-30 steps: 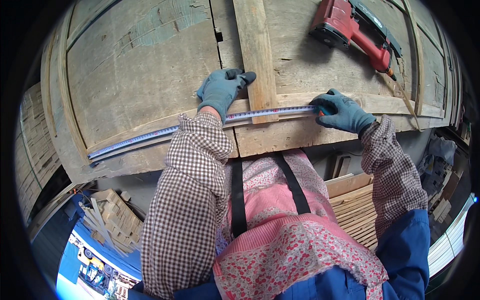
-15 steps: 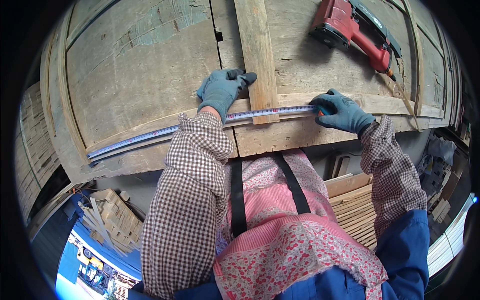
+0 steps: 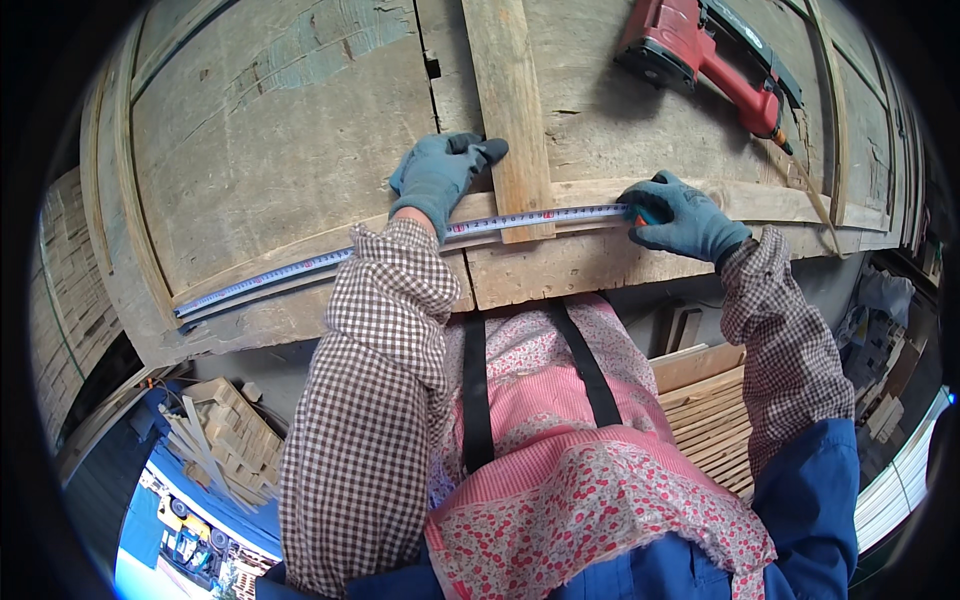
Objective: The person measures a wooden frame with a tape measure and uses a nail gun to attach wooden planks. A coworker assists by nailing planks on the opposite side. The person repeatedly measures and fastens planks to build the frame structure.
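Note:
A pale wooden slat [image 3: 515, 100] runs away from me, its near end lying across a long horizontal batten [image 3: 640, 199]. At the slat's left edge is my left hand [image 3: 441, 175], in a blue-grey glove with dark fingertips; its fingers are bent and gripping that edge. My right hand [image 3: 680, 217], gloved alike, is closed around a tape measure case [image 3: 640, 216], of which only bits of teal and orange show. From it the white tape blade [image 3: 580, 212] stretches left along the batten, over the slat, to the panel's left end. My left forearm hides part of the blade.
A red and black nail gun [image 3: 715, 70] with a hose fitting lies on the worn plywood panel [image 3: 290, 150] at the upper right. More battens [image 3: 128, 170] cross the panel. Stacked wood pieces [image 3: 225, 430] stand below left, and a slatted wooden stack [image 3: 705, 410] below right.

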`<state>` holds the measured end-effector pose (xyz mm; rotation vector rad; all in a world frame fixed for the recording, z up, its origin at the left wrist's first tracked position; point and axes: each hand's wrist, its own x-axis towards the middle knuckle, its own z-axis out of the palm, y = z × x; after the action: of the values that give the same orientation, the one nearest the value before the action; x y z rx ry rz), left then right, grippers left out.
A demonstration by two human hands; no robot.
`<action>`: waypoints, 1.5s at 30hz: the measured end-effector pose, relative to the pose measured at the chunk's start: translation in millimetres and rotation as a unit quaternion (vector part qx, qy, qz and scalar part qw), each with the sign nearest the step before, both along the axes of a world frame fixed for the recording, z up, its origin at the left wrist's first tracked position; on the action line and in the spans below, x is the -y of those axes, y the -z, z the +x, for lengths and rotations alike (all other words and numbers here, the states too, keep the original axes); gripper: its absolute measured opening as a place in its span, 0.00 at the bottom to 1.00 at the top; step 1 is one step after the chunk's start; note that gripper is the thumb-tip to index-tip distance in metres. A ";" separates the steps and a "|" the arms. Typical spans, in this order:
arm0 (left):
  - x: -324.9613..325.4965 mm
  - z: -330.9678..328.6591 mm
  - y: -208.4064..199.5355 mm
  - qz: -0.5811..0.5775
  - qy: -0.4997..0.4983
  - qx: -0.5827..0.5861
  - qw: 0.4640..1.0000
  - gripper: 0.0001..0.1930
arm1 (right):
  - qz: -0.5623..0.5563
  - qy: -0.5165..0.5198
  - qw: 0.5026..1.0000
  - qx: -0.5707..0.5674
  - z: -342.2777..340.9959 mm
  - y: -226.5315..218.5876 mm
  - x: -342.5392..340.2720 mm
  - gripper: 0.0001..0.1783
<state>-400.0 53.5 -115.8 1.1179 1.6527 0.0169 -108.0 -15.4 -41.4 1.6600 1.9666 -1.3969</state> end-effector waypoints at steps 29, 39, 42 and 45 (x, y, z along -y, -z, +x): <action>-1.7 0.9 -2.5 0.012 0.040 -0.022 0.999 0.27 | 0.016 0.005 1.000 0.007 0.6 2.0 5.4 0.26; -2.7 -15.0 -23.5 0.030 0.026 0.046 0.998 0.27 | 0.012 0.003 1.000 0.007 -1.4 -0.6 2.9 0.28; 8.7 -32.1 -41.5 0.172 0.017 -0.030 0.984 0.24 | 0.010 0.000 1.000 0.005 -2.5 0.3 2.8 0.28; 38.2 -57.3 -69.4 0.350 -0.024 0.049 0.935 0.16 | 0.006 0.004 1.000 0.005 -0.3 2.1 5.4 0.28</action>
<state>-457.3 15.3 -46.4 1.5676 1.6187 0.7321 -108.3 -20.8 -43.5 1.6773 1.9701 -1.3796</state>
